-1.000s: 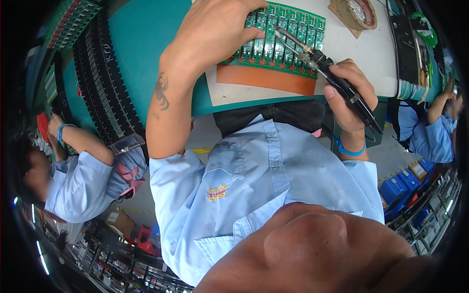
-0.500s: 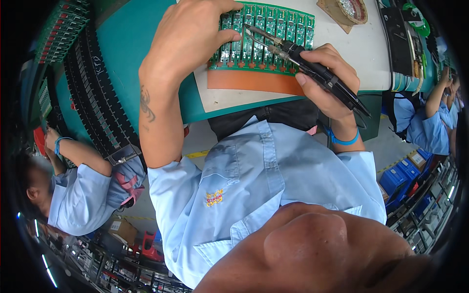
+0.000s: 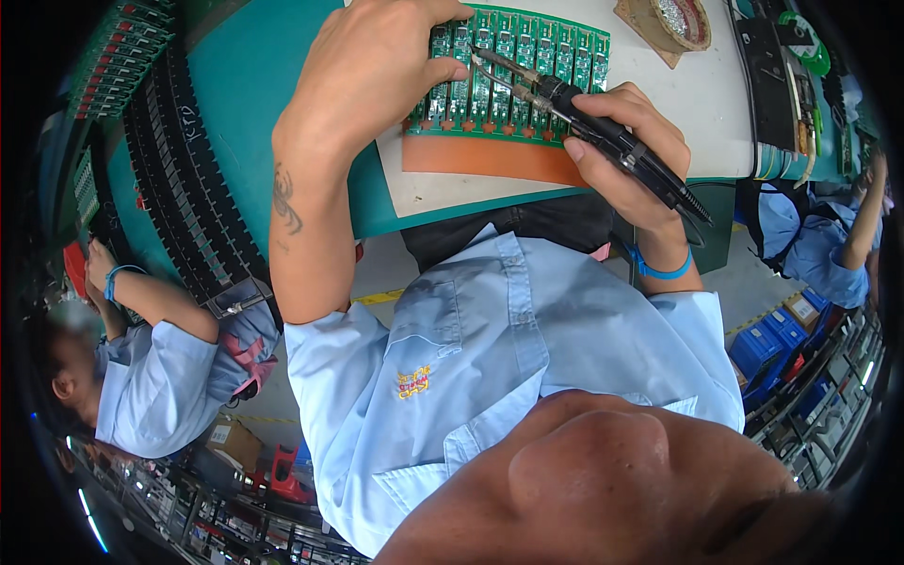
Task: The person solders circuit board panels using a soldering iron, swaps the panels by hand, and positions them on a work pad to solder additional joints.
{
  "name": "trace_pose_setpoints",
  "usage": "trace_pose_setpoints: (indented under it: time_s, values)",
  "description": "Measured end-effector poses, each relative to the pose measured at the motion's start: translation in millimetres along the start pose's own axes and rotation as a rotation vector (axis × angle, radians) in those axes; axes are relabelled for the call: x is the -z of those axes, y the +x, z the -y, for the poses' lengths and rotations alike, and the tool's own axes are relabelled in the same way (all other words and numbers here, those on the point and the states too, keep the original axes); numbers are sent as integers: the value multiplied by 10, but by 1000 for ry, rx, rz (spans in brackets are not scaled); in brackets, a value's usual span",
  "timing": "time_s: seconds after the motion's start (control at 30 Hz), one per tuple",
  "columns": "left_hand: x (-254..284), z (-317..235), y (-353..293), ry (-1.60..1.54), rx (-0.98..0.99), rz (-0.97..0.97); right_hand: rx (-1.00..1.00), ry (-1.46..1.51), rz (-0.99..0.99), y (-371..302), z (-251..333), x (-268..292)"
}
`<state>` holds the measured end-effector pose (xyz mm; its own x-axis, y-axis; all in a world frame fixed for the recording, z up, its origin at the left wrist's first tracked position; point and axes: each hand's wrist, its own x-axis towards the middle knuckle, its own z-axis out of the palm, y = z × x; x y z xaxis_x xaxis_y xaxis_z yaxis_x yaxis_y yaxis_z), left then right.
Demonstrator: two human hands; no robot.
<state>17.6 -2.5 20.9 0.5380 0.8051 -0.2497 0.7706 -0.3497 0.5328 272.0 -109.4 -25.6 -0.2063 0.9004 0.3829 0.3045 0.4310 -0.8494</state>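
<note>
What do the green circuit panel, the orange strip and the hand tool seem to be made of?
Green circuit panel: probably coated laminate, given its glossy green face.
Orange strip: smooth, matte, evenly coloured; plastic or board, unclear.
Hand tool: handle likely black plastic, given its soft sheen; greyish shaft looks metal.

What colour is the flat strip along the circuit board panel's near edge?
Plain orange-brown; the strip shows best in the head view.
</note>
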Motion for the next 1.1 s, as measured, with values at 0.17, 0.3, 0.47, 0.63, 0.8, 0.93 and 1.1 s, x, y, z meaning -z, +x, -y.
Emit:
trace_pose_setpoints:
  time_s: [0.17, 0.3, 0.47, 0.63, 0.8, 0.93, 1.1]
  values:
    - [8, -10, 7, -12, 16, 11, -17, -5, 3, 1, 13, 2]
    - [-7, 6, 22, 9, 3, 21, -6, 1, -1, -5, 8, 5]
    - [-21, 23, 38, 3, -15, 15, 52, 49, -27, -60, 45, 72]
    - [-50, 55, 19, 25, -34, -6, 8, -28, -245, -244, -11, 318]
    - [-32, 30, 14, 26, -34, -22, -285, -49, -663, -234, -209, 372]
    - [-21, 74, -25, 28, -24, -24, -65, 6, -459, -282, 4, 230]
    - [6, 109, -21, 30, -15, -25, 110, 38, -37, -124, 63, 115]
